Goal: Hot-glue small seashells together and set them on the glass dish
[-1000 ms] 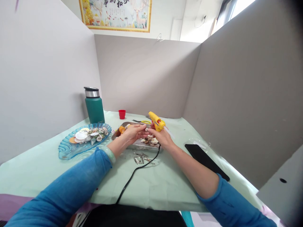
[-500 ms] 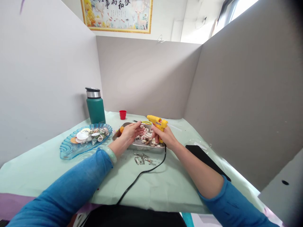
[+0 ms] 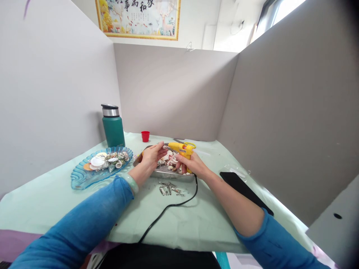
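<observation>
My right hand (image 3: pixel 192 163) is wrapped round the handle of a yellow glue gun (image 3: pixel 181 148), whose nozzle points left. The nozzle is at the fingertips of my left hand (image 3: pixel 152 156), which pinches a small patterned shell (image 3: pixel 165 147). Both hands are over a metal tray (image 3: pixel 175 175) that holds many shells (image 3: pixel 169 160). A black cord runs from the gun's handle toward the table's front edge. Several small metal clips (image 3: pixel 169 188) lie in front of the tray.
On the left stands a blue glass dish (image 3: pixel 80 180) with shells and white discs, with a green bottle (image 3: pixel 113 130) behind it. Farther back are a red cup (image 3: pixel 145 136) and yellow-handled scissors (image 3: pixel 190 144). A black flat object (image 3: pixel 246 192) lies right. Grey panels surround the table.
The glue gun in my right hand has moved left and slightly down, bringing its nozzle to the shell in my left hand. My left hand has shifted slightly left.
</observation>
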### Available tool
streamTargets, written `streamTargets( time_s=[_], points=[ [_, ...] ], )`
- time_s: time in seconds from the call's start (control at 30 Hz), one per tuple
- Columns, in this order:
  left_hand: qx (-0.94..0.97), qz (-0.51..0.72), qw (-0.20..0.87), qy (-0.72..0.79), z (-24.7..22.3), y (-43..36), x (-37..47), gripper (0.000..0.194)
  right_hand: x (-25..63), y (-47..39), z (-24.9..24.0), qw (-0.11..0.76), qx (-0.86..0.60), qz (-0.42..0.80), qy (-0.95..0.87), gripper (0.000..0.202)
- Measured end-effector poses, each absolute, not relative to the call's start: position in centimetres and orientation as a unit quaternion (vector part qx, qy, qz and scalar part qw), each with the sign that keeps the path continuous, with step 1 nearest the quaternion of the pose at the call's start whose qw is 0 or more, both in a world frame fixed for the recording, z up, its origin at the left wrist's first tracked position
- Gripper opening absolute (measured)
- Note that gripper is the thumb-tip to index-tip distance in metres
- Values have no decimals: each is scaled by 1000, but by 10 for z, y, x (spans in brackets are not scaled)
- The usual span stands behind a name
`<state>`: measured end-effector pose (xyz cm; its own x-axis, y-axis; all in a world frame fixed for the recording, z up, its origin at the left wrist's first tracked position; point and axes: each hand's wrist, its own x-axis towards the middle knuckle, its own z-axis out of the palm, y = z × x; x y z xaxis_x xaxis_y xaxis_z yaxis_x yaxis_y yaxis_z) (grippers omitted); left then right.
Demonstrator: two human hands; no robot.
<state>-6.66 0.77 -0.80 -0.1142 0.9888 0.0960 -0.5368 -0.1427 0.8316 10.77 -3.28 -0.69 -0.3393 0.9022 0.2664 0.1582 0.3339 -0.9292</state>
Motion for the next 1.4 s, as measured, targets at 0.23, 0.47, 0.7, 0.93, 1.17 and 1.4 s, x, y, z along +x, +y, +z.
streamTargets(
  time_s=[0.23, 0.47, 0.7, 0.93, 1.17, 1.4],
  points=[
    [346, 661, 581, 325, -6, 7, -65, 8, 106, -33, -7, 437, -385, 438, -685, 33],
    [346, 649, 587, 339, -5, 5, -65, 9, 105, -33, -7, 440, -387, 437, -683, 34],
    [346, 646, 589, 340, -7, 7, -66, 9, 107, -31, -9, 449, -376, 441, -680, 39],
    [346, 648, 586, 342, -6, 5, -65, 9, 107, -30, -10, 447, -375, 446, -678, 43],
    [342, 648, 590, 339, -6, 7, -65, 7, 108, -28, -11, 453, -364, 449, -679, 39],
    [343, 647, 586, 347, -4, 4, -64, 9, 107, -29, -11, 464, -372, 447, -668, 35]
  ],
)
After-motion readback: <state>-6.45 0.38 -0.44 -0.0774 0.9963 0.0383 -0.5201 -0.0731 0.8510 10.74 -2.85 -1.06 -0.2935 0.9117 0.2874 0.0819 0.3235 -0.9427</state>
